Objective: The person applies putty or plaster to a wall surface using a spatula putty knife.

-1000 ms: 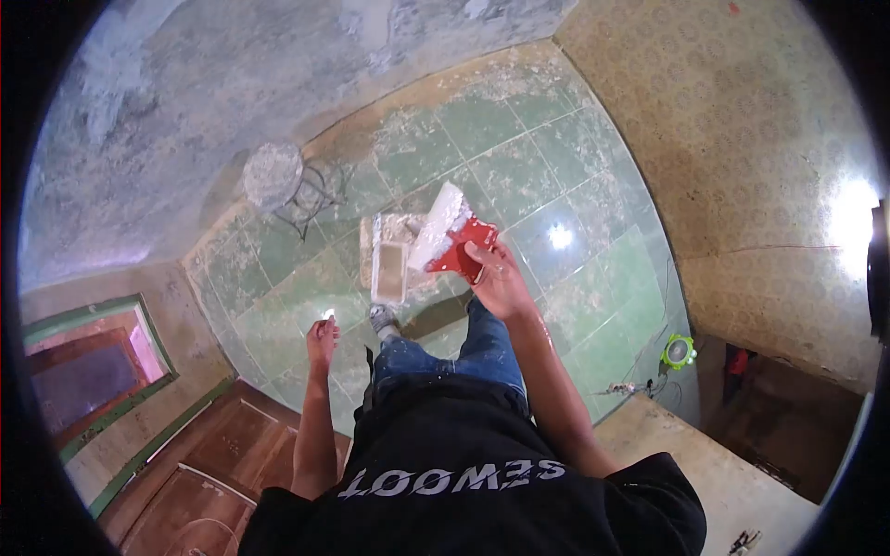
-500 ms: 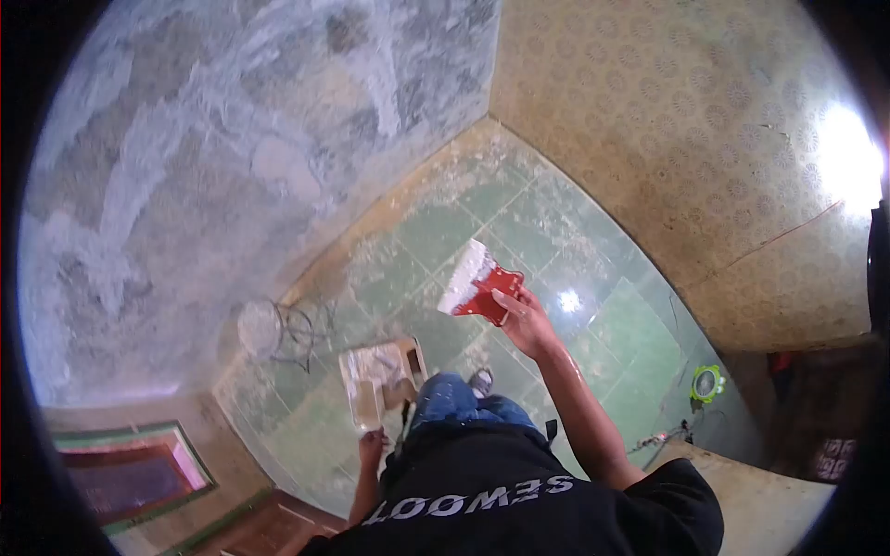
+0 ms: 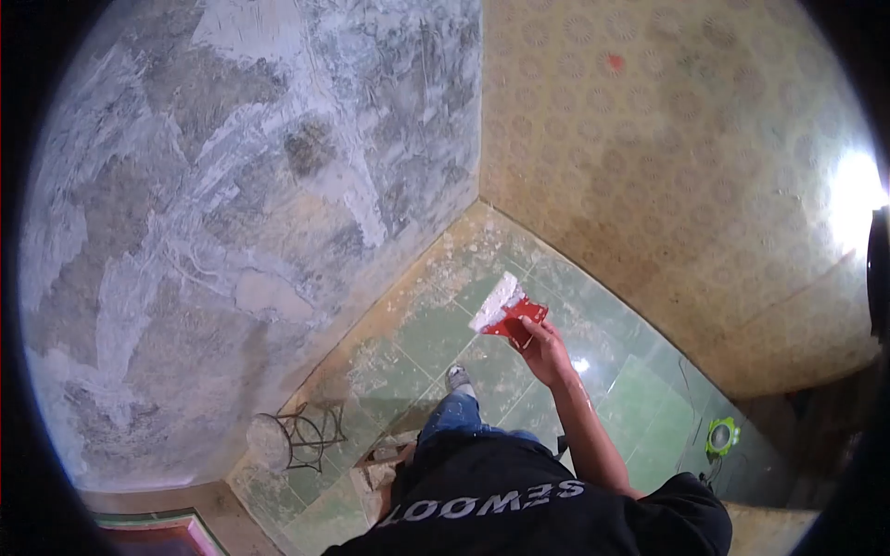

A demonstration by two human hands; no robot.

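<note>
My right hand (image 3: 547,355) is closed around a red plastic putty spreader (image 3: 521,324), thumb on top. White filler (image 3: 498,301) coats the spreader's wide edge, which points up and to the left above the floor. My left hand is out of sight. Beside my legs, partly hidden by my body, is a pale, filler-smeared object (image 3: 375,474). To the left rises a grey wall (image 3: 213,185) with whitish patches and streaks of filler across it.
A round-topped metal-frame stool (image 3: 269,443) stands against the left wall. Patterned yellowish wall (image 3: 630,167) meets it at the corner. Green floor tiles (image 3: 431,334) carry white splashes. At right lies a bright green round device (image 3: 721,436).
The view has tilted up, showing more wall. One foot has stepped forward. The spreader, still in my right hand, appears slightly lower and further right. My left hand has left the view.
</note>
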